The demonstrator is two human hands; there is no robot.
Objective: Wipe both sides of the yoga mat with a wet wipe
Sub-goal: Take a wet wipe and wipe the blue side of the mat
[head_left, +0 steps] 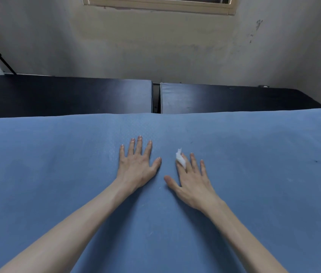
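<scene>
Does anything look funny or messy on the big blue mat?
A little. The white wet wipe is scrunched into a tiny wad between the right hand's fingers, not spread flat. The blue foam yoga mat has a small dark speck near its right edge and bulges slightly at its far edge. Nothing spilled or torn.

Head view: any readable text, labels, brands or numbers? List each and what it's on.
None. No text shows anywhere in this view.
Yoga mat: plain blue with a fine embossed texture, no logo or print.
Wet wipe: plain white, no marking; it sits at the right hand.
Dark tables and wall: scuffs and stains only, no lettering.
</scene>
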